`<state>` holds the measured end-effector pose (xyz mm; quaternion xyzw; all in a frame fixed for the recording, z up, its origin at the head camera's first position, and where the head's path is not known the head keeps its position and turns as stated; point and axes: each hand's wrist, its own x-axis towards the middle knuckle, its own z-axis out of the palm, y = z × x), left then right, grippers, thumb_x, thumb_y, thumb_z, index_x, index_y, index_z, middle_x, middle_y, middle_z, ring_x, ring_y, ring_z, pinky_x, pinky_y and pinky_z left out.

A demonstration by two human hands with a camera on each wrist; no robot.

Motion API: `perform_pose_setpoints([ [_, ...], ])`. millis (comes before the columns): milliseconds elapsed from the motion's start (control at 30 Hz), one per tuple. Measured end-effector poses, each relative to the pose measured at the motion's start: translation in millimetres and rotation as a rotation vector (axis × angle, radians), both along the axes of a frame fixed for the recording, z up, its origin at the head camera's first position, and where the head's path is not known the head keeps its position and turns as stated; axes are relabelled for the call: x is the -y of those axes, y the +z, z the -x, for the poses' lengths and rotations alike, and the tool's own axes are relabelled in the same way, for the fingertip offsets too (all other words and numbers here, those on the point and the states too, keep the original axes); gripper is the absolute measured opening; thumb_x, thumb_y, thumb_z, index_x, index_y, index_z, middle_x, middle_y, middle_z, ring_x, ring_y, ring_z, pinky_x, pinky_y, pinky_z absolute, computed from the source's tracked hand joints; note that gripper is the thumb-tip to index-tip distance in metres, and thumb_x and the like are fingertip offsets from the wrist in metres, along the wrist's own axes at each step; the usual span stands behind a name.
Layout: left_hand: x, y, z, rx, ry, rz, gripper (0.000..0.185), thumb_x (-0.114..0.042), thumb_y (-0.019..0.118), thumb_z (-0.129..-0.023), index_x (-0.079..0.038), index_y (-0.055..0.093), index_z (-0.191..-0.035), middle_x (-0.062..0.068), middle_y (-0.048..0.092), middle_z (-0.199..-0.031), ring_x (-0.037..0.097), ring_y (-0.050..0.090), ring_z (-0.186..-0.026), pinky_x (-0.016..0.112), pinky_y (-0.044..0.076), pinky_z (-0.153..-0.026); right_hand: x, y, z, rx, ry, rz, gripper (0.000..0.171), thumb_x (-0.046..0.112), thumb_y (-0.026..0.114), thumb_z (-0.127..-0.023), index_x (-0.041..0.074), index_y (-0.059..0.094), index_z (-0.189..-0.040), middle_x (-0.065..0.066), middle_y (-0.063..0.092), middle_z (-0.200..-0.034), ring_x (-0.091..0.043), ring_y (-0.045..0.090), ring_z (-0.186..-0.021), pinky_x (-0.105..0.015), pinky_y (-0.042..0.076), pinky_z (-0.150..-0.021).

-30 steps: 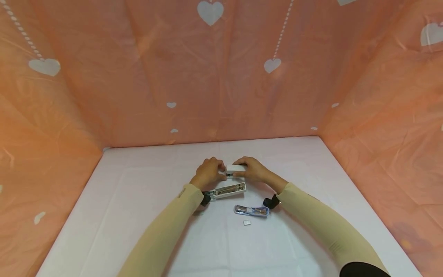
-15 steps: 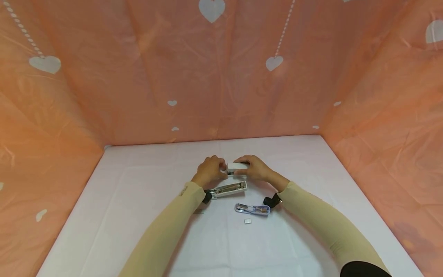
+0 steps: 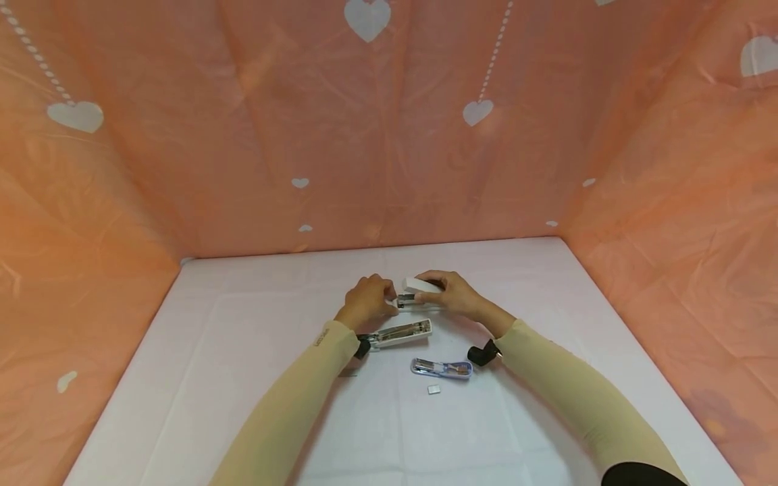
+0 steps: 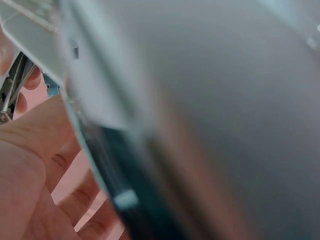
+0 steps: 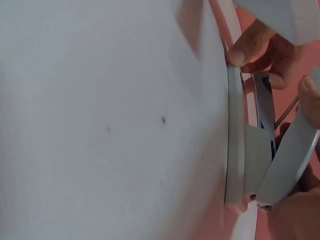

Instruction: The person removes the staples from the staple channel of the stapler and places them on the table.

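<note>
A white stapler stands near the back of the table, its top cover point(image 3: 416, 284) lifted off the metal staple magazine point(image 5: 264, 97). My right hand point(image 3: 452, 295) grips that cover, thumb on the near side and fingers behind. In the right wrist view the cover point(image 5: 291, 159) tilts up from its rear hinge over the base point(image 5: 235, 150). My left hand point(image 3: 367, 300) pinches the front end of the base between thumb and fingers. Palm and fingers of the left hand point(image 4: 55, 160) show in the left wrist view, partly covered by a large blurred pale shape.
A second, larger white stapler point(image 3: 402, 333) lies opened up close to my left wrist. Nearer me are a small blue stapler point(image 3: 442, 368) and a small pale block point(image 3: 433, 389). A thin dark strip point(image 3: 348, 372) lies beside my left sleeve. Orange curtains point(image 3: 377, 135) surround the white table point(image 3: 243, 378).
My right hand has shifted slightly right and raised the stapler's cover, which was down before; the magazine now shows. My left hand has stayed at the front end.
</note>
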<state>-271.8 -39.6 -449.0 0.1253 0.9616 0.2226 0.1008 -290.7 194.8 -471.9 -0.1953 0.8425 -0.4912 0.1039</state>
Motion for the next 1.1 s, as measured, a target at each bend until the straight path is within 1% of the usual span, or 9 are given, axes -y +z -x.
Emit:
perform_pose_setpoints([
  [133, -0.6, 0.6, -1.4, -0.003, 0.008, 0.01, 0.023, -0.025, 0.09, -0.089, -0.016, 0.077, -0.105, 0.003, 0.062, -0.111, 0.026, 0.057, -0.11, 0.048, 0.05, -0.093, -2.5, -1.6, -0.1, 0.014, 0.009, 0.062, 0.043, 0.015, 0.081, -0.098, 0.007, 0.07, -0.138, -0.013, 0.07, -0.136, -0.025, 0.063, -0.118, -0.034, 0.05, -0.1],
  [267, -1.7, 2.2, -2.3, -0.003, 0.004, 0.006, 0.022, -0.024, 0.09, -0.09, -0.016, 0.076, -0.105, 0.003, 0.062, -0.111, 0.026, 0.057, -0.11, 0.047, 0.05, -0.093, -6.0, -3.5, -2.1, 0.006, -0.015, 0.134, 0.041, 0.009, 0.08, -0.098, 0.001, 0.069, -0.137, -0.017, 0.07, -0.132, -0.026, 0.064, -0.119, -0.029, 0.05, -0.101],
  [467, -2.8, 3.3, -2.0, -0.001, 0.007, -0.013, 0.022, -0.023, 0.09, -0.09, -0.015, 0.076, -0.105, 0.003, 0.061, -0.11, 0.026, 0.056, -0.11, 0.047, 0.049, -0.094, -10.4, -5.7, -3.7, -0.015, -0.042, 0.211, 0.039, 0.008, 0.077, -0.099, -0.002, 0.067, -0.136, -0.02, 0.07, -0.13, -0.028, 0.065, -0.122, -0.033, 0.05, -0.106],
  [533, -2.8, 2.4, -2.2, 0.0, 0.003, -0.018, 0.021, -0.023, 0.09, -0.09, -0.015, 0.076, -0.104, 0.003, 0.062, -0.111, 0.026, 0.056, -0.11, 0.048, 0.049, -0.095, -12.4, -5.7, -5.7, -0.018, -0.062, 0.204, 0.04, 0.01, 0.078, -0.1, -0.001, 0.067, -0.136, -0.02, 0.07, -0.13, -0.029, 0.066, -0.122, -0.034, 0.051, -0.105],
  [633, -2.3, 1.3, -2.9, 0.002, -0.004, -0.028, 0.021, -0.023, 0.089, -0.09, -0.015, 0.076, -0.104, 0.003, 0.062, -0.111, 0.026, 0.056, -0.111, 0.049, 0.048, -0.096, -15.5, -5.0, -8.9, -0.012, -0.097, 0.195, 0.041, 0.012, 0.079, -0.099, 0.001, 0.068, -0.137, -0.021, 0.069, -0.13, -0.032, 0.067, -0.12, -0.032, 0.054, -0.098],
  [733, -1.8, 2.2, -3.8, -0.002, -0.001, -0.035, 0.021, -0.022, 0.089, -0.09, -0.015, 0.076, -0.105, 0.003, 0.063, -0.112, 0.026, 0.056, -0.111, 0.05, 0.048, -0.097, -18.7, -4.7, -9.8, -0.02, -0.099, 0.216, 0.041, 0.01, 0.078, -0.1, 0.0, 0.067, -0.138, -0.023, 0.068, -0.131, -0.037, 0.068, -0.121, -0.029, 0.056, -0.094],
  [867, -1.4, 4.2, -4.6, -0.006, 0.006, -0.036, 0.021, -0.021, 0.088, -0.091, -0.014, 0.076, -0.106, 0.003, 0.062, -0.111, 0.026, 0.056, -0.111, 0.05, 0.048, -0.096, -23.3, -1.9, -9.1, -0.054, -0.095, 0.23, 0.039, 0.005, 0.077, -0.099, -0.004, 0.067, -0.135, -0.025, 0.069, -0.131, -0.041, 0.067, -0.126, -0.027, 0.056, -0.098],
  [967, -2.2, 4.5, -4.9, -0.006, 0.003, -0.036, 0.022, -0.021, 0.088, -0.091, -0.013, 0.076, -0.107, 0.003, 0.062, -0.111, 0.026, 0.056, -0.111, 0.05, 0.048, -0.096, -28.2, -0.2, -8.7, -0.111, -0.114, 0.173, 0.036, 0.006, 0.079, -0.097, -0.003, 0.07, -0.131, -0.023, 0.072, -0.127, -0.041, 0.069, -0.124, -0.033, 0.056, -0.1],
  [1100, -3.6, 2.1, -4.2, -0.008, -0.003, -0.035, 0.022, -0.023, 0.088, -0.091, -0.014, 0.076, -0.107, 0.003, 0.063, -0.113, 0.027, 0.056, -0.113, 0.049, 0.048, -0.097, -35.8, 0.8, -8.7, -0.196, -0.126, 0.084, 0.036, 0.007, 0.081, -0.096, -0.002, 0.071, -0.13, -0.021, 0.074, -0.124, -0.04, 0.071, -0.115, -0.047, 0.055, -0.101],
])
